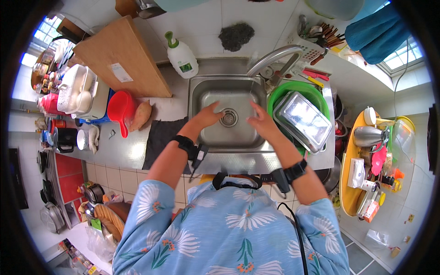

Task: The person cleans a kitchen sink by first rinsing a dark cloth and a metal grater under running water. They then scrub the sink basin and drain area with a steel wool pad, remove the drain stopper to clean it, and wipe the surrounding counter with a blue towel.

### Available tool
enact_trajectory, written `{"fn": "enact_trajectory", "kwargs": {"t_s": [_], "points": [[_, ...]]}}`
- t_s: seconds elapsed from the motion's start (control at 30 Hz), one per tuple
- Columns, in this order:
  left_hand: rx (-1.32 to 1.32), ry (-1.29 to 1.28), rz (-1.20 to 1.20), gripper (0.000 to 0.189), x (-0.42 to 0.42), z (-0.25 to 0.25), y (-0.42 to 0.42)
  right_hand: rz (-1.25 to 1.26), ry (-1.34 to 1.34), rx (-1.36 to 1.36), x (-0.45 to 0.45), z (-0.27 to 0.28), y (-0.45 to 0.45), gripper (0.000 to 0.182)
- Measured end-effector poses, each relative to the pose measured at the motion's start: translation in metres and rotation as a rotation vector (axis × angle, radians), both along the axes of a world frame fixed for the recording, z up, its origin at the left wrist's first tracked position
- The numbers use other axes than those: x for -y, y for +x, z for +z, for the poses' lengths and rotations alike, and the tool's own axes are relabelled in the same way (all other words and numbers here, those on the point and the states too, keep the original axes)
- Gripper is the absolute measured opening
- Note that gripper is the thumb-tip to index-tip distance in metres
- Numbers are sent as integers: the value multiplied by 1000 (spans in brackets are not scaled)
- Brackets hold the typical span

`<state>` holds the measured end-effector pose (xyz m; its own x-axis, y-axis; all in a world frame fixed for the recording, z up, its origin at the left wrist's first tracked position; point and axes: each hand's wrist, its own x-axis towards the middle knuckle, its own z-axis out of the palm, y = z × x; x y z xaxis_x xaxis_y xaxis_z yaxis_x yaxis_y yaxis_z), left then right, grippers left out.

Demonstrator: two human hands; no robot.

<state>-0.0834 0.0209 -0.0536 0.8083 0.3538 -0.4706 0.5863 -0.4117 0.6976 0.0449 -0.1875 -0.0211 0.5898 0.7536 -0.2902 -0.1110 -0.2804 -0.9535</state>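
Note:
Over a stainless steel sink (213, 141), my left hand (208, 115) hangs with the thumb apart from the fingers, holding nothing. Opposite it, my right hand (262, 121) is also bare, fingers spread, near the basin's right side. Between the two lies the drain strainer (229, 118) in the sink floor. A curved metal faucet (275, 56) arches at the back right corner of the sink. Each wrist wears a black strapped device.
A green basin (294, 87) holding a metal tray (304, 120) stands right of the sink. To the left are a dark cloth (161, 139), a sweet potato (141, 115), a red ladle (121, 108) and a wooden board (123, 62). A pump bottle (183, 58) stands behind.

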Motion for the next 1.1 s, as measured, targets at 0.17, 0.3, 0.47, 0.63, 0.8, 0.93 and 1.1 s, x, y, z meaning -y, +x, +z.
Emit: {"fn": "enact_trajectory", "kwargs": {"t_s": [0.17,0.3,0.47,0.63,0.8,0.93,1.1], "points": [[-426,91,-313,60,0,-97,-54,-98,-625,-646,24,-70,-17,47],[-383,101,-384,54,13,-82,-52,-197,-437,-592,38,-83,-21,43],[-154,-730,361,50,9,-18,-3,-209,161,-695,14,-54,12,48],[-381,35,-326,57,24,-90,-9,24,-258,-296,-16,-58,-8,51],[-512,232,-505,59,16,-52,13,-101,-344,-217,14,-84,-4,60],[-372,341,-343,55,-32,-30,28,-308,-259,168,33,-27,55,50],[-47,857,-281,36,-23,134,64,-926,41,754,84,121,195,52]]}}
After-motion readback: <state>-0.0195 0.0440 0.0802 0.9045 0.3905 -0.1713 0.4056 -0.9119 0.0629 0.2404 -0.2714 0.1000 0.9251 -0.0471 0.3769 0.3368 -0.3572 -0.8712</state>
